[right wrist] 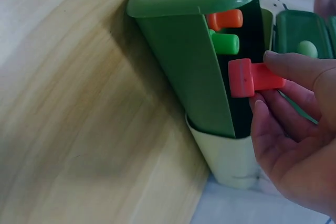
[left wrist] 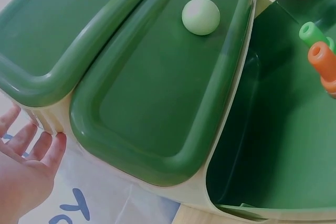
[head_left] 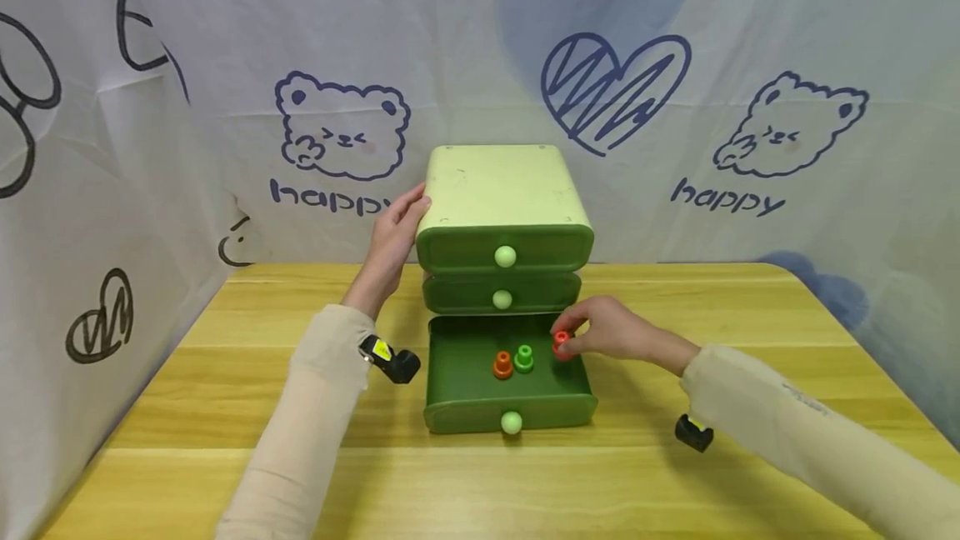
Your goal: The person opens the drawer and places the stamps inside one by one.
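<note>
My right hand (head_left: 611, 328) pinches a small red peg (right wrist: 254, 77) with a wide base between thumb and fingers, at the right side of the pulled-out bottom drawer (head_left: 465, 413). In that drawer an orange peg (head_left: 502, 366) and a green peg (head_left: 524, 360) stand side by side on the floor. My left hand (head_left: 395, 238) lies against the left side of the cream-topped cabinet (head_left: 498, 182), its fingers extended along the wall. In the left wrist view the fingertips (left wrist: 59, 141) touch the cabinet's side near the top drawer.
Two green drawers, the top one (head_left: 457, 250) and the middle one (head_left: 457, 294), are closed and have pale round knobs. The cabinet stands at the back of a wooden table (head_left: 262, 407). Behind it hangs a white cloth (head_left: 480, 48) with bear and heart drawings.
</note>
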A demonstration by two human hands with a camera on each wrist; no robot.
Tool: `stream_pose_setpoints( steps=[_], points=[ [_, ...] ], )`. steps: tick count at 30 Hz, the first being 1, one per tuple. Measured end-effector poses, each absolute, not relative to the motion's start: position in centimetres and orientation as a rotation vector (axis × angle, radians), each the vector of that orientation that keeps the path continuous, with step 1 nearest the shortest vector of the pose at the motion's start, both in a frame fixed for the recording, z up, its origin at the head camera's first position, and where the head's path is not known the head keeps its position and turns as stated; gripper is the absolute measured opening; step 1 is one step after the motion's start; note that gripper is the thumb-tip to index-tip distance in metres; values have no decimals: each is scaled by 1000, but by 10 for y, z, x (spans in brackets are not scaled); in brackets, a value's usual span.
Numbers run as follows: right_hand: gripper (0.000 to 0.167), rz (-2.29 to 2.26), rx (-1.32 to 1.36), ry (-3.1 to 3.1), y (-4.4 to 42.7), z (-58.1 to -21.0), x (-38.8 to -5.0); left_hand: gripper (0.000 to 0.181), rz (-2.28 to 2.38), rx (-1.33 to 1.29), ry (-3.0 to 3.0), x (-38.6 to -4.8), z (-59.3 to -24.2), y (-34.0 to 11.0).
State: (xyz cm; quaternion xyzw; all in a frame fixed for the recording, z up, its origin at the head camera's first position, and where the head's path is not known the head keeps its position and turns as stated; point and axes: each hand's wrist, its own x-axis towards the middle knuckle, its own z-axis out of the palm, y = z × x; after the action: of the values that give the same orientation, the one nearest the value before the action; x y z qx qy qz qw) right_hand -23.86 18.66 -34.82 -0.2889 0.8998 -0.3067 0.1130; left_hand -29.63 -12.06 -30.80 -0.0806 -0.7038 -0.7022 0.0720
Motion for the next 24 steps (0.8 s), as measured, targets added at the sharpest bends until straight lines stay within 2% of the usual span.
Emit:
stream_pose_setpoints(
  steps=[13, 24],
  points=[
    [14, -695, -982, 2623, 165, -359, -249, 50, -2111, -263, -2104, -297, -308, -120],
    [14, -725, -992, 2598, 161, -365, -253, 49, -2111, -249, -2089, -298, -310, -120]
  ],
)
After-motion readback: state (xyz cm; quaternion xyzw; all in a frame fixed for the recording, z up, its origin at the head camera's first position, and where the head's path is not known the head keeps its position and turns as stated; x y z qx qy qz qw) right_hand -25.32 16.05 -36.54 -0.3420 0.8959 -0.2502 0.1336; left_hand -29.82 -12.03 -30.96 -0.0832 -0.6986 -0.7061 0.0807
